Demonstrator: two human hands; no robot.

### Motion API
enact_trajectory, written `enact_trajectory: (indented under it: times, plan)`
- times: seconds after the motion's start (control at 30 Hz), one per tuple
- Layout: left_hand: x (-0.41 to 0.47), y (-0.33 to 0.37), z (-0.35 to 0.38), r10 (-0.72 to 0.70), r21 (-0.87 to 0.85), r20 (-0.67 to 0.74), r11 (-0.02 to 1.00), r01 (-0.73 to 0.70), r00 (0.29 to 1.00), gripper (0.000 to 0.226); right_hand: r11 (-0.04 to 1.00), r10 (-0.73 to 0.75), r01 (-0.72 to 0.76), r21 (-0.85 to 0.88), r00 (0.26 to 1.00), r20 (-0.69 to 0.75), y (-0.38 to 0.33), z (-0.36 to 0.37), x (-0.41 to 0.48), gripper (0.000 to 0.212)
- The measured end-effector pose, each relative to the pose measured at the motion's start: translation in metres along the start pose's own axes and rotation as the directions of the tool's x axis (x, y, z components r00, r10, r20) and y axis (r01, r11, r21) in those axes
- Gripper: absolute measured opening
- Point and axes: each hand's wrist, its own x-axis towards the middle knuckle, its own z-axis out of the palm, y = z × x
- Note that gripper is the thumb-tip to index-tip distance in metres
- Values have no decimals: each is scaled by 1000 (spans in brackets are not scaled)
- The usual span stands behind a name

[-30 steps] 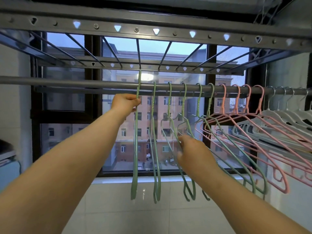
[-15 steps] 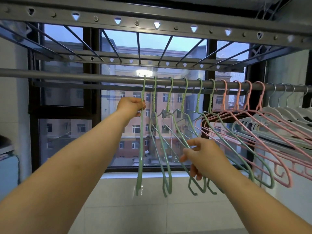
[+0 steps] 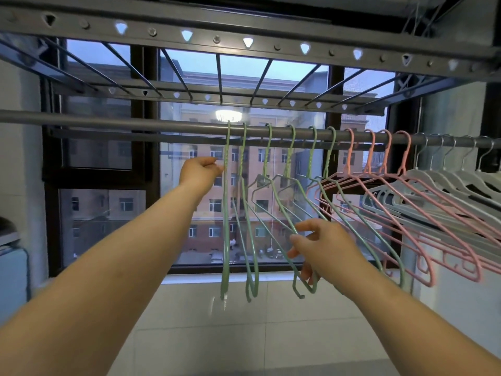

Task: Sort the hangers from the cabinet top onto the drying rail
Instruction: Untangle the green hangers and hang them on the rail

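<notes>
**Left grip.** The left grip (image 3: 200,173) is raised with its fingers curled. The fingertips pinch the twisted neck of the leftmost green hanger (image 3: 225,213), just below its hook. This hanger hangs edge-on from the drying rail (image 3: 108,122), which runs directly above the grip.

**Right grip.** The right grip (image 3: 322,248) sits lower and to the right of the left grip. Its fingers (image 3: 298,229) are spread and loosely bent, resting against the sloping lower arms of the other green hangers (image 3: 290,158). No closed hold on any wire is visible.

**Rail contents.** Six green hangers hang on the rail in total, all above and between the two grips. Beyond the right grip come the pink hangers (image 3: 366,169), four hooks on the same rail, packed close together. Further right, the white hangers (image 3: 433,183) with metal hooks fill the rail to the frame edge.

**Surroundings.** A grey rack frame (image 3: 244,31) with perforated bars spans the ceiling above the rail. Behind the hangers is a dark-framed window (image 3: 138,158) facing a multi-storey building. Pale tiles (image 3: 217,335) cover the wall below the sill.
</notes>
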Motion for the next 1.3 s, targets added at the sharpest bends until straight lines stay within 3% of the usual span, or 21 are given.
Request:
enact_trajectory:
  times: [0.1, 0.2, 0.27, 0.37, 0.47, 0.77, 1.0, 1.13, 1.2, 1.3]
  plan:
    - [-5, -4, -9, 17, 0, -7, 1000, -17, 1000, 38, 1000, -2, 2, -28, 1000, -4, 0, 1, -4, 29]
    - [-12, -11, -15, 45, 3, 4, 999, -45, 999, 37, 999, 8, -9, -34, 1000, -13, -3, 4, -10, 6]
    - [-18, -17, -13, 45, 21, 44, 999, -46, 998, 40, 999, 9, -10, -52, 1000, -19, -3, 9, -14, 16]
    - [-23, -20, -2, 18, 86, 126, 996, -29, 992, 44, 996, -20, 15, -91, 999, -51, -2, 14, -19, 7]
    - [-15, -12, 3, -1, 124, 149, 992, -18, 989, 50, 986, -33, 24, -167, 998, -55, 0, 18, -21, 30]
    - [11, 7, 13, 8, 107, 104, 994, -19, 995, 38, 991, -20, 13, -132, 998, -53, 5, 23, -20, 31]
    - [23, 19, 0, 4, -49, 31, 999, -3, 999, 22, 996, -31, 27, -90, 999, -45, 6, 24, -18, 12]
    - [25, 16, -5, -18, -89, 12, 996, 19, 1000, 22, 995, -25, 19, -102, 998, -56, 8, 26, -16, 22]
    - [24, 11, -4, -28, -78, 24, 996, 30, 999, 22, 994, -35, 29, -103, 998, -55, 10, 26, -15, 12]
    - [24, 4, -3, -36, -78, 39, 996, 39, 999, 22, 992, -65, 59, -114, 996, -53, 10, 26, -14, 24]
